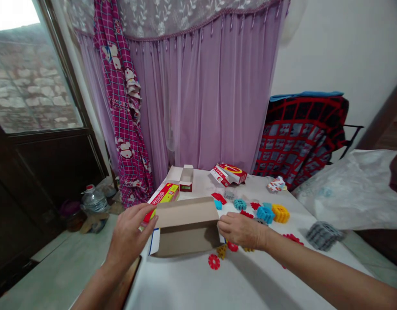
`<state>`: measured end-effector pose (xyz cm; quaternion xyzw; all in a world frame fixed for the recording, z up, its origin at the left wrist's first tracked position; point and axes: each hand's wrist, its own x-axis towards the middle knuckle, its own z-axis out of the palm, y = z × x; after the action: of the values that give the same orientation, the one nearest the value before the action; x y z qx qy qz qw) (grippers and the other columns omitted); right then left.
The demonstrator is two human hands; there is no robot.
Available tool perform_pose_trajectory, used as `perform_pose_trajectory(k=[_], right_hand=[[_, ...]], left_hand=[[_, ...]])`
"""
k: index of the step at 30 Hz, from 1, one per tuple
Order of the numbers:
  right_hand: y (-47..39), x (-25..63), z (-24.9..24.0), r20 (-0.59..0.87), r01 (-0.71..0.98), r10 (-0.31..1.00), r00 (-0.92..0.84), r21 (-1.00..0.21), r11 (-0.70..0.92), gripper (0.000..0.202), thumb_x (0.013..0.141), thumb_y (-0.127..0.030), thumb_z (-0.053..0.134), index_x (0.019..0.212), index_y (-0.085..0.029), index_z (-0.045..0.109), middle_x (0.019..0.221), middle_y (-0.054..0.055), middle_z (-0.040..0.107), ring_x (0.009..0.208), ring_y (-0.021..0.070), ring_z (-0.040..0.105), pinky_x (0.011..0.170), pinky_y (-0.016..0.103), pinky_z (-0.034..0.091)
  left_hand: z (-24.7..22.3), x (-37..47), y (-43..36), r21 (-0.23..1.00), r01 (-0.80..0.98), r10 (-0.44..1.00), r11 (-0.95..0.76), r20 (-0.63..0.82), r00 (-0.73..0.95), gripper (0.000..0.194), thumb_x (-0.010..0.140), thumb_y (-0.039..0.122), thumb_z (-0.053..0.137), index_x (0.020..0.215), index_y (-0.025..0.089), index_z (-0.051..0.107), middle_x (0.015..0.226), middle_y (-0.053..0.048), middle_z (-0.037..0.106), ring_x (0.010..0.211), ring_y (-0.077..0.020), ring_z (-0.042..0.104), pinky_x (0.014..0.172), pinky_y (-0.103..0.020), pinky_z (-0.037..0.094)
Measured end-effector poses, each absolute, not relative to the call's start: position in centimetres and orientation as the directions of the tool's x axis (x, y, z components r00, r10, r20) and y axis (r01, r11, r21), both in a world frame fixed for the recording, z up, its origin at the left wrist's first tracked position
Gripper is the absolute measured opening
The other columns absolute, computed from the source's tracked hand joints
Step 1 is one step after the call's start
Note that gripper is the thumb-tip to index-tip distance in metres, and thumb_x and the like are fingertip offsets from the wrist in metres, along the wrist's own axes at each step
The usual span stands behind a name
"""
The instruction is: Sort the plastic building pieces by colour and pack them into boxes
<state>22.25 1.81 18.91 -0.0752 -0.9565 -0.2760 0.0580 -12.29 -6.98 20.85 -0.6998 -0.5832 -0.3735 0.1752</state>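
An open cardboard box with a plain grey-brown inside lies on the white table, its long flap raised at the back. At its left end is my left hand, thumb and fingers closed near the corner by the small side flap. My right hand pinches the right end of the box. Beyond my left fingers lies a red and yellow-green box. Red, blue and yellow plastic pieces, among them a red disc, are scattered around my right hand.
Farther back on the table stand a small open box and red-and-white boxes. Grey stacked pieces and a translucent plastic bag are at the right. A crumpled wrapper lies at the back right.
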Motion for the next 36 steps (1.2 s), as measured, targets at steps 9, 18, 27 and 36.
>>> perform_pose_trajectory(k=[9,18,27,36], right_hand=[[1.2,22.3,17.8,0.159,0.031,-0.052,-0.986,0.481,0.876,0.025,0.096,-0.01,0.044,0.082,-0.016,0.064,0.078,0.005,0.058,0.074,0.0169,0.048,0.063,0.033,0.032],[6.4,18.3,17.9,0.165,0.318,0.275,-0.947,0.361,0.877,0.03,0.096,-0.01,0.044,0.116,-0.017,0.065,0.107,0.011,0.066,0.091,0.0196,0.055,0.076,0.033,0.041],[-0.3,17.9,13.0,0.588,0.662,0.572,-0.572,-0.082,0.745,0.035,0.094,-0.015,0.045,0.123,-0.019,0.064,0.114,0.013,0.066,0.103,0.0243,0.059,0.089,0.039,0.049],[-6.2,20.9,8.8,0.65,0.601,0.587,-0.483,-0.241,0.762,0.027,0.093,-0.013,0.047,0.104,-0.022,0.07,0.104,0.01,0.07,0.095,0.0194,0.065,0.081,0.033,0.055]], left_hand=[[15.6,-10.6,-12.4,0.257,0.966,0.936,0.042,0.327,-0.128,0.038,0.081,0.046,0.058,0.11,0.021,0.058,0.111,-0.009,0.067,0.096,-0.0243,0.066,0.08,-0.036,0.05],[12.0,-8.5,-15.8,0.228,0.963,0.897,0.147,0.379,-0.227,0.033,0.091,0.034,0.043,0.121,0.024,0.05,0.092,-0.002,0.069,0.077,-0.0175,0.068,0.067,-0.028,0.046],[15.1,-13.0,-13.8,0.011,0.965,0.923,-0.261,0.296,0.246,0.044,0.081,0.023,0.063,0.124,0.03,0.06,0.128,-0.006,0.064,0.12,-0.0255,0.058,0.1,-0.039,0.044],[15.4,-11.4,-9.2,0.058,0.853,0.855,-0.518,0.014,0.519,0.027,0.092,0.018,0.047,0.107,0.028,0.067,0.109,-0.006,0.071,0.117,-0.0217,0.058,0.106,-0.04,0.037]])
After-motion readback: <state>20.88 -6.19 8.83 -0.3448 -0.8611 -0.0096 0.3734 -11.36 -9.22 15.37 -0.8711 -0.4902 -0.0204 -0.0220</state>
